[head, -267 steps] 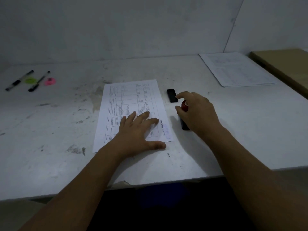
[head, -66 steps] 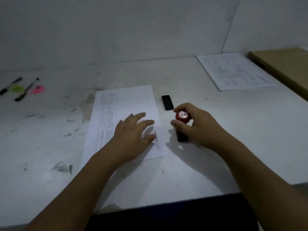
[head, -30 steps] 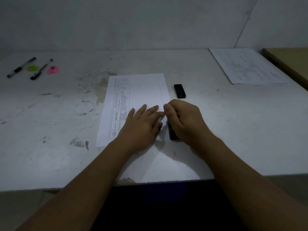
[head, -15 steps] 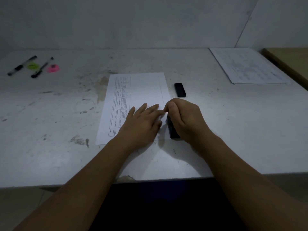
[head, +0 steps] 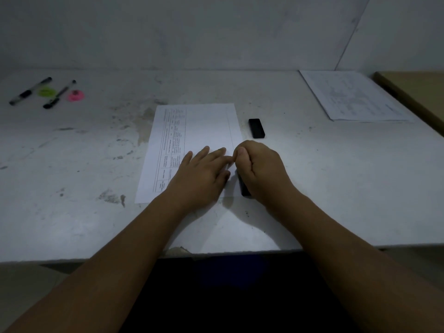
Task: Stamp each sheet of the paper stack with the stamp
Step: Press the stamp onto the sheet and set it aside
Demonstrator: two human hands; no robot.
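My left hand (head: 201,179) lies flat, fingers straight, on the white printed paper sheet (head: 206,126); right hand (head: 260,171) curled tight round the black stamp (head: 243,187) at its right edge.

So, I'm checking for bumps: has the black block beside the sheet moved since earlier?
No. The black block sits just right of the far right corner of the sheet, same as before.
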